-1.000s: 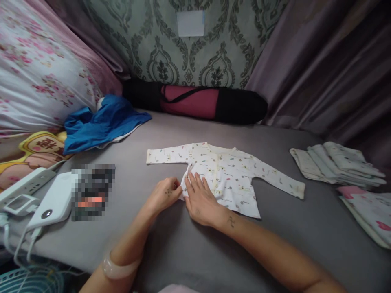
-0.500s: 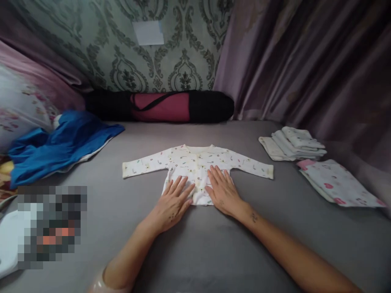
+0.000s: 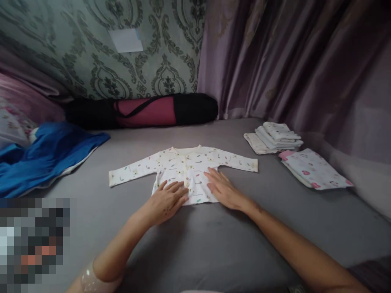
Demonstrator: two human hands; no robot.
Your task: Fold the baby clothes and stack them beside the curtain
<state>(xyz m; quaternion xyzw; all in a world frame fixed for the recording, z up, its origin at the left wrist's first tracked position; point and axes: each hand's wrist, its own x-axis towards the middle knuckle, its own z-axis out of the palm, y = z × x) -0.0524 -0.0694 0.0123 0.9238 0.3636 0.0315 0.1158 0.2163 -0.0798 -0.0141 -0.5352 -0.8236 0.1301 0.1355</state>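
Note:
A small white long-sleeved shirt [image 3: 192, 177] with a tiny print lies spread on the grey sheet [image 3: 195, 240], both sleeves stretched out sideways. My left hand [image 3: 168, 201] rests on the shirt's lower left part, palm down, fingers extended. On its lower right side is my right hand [image 3: 226, 191], also palm down with the fingers spread. Neither hand grips the cloth. The middle of the shirt and its neckline show between and above the hands.
Folded white cloths [image 3: 273, 139] are stacked at the right, beside a folded pink-and-white cloth [image 3: 316, 169]. A blue cloth [image 3: 55, 150] lies at the left. Along the patterned wall is a long black and red bag [image 3: 146, 110]. A blurred patch covers the lower left corner.
The view has turned to the right, so the surroundings appear further left. My right hand has slid slightly outward toward the shirt's right edge. My left hand's fingers lie closer together.

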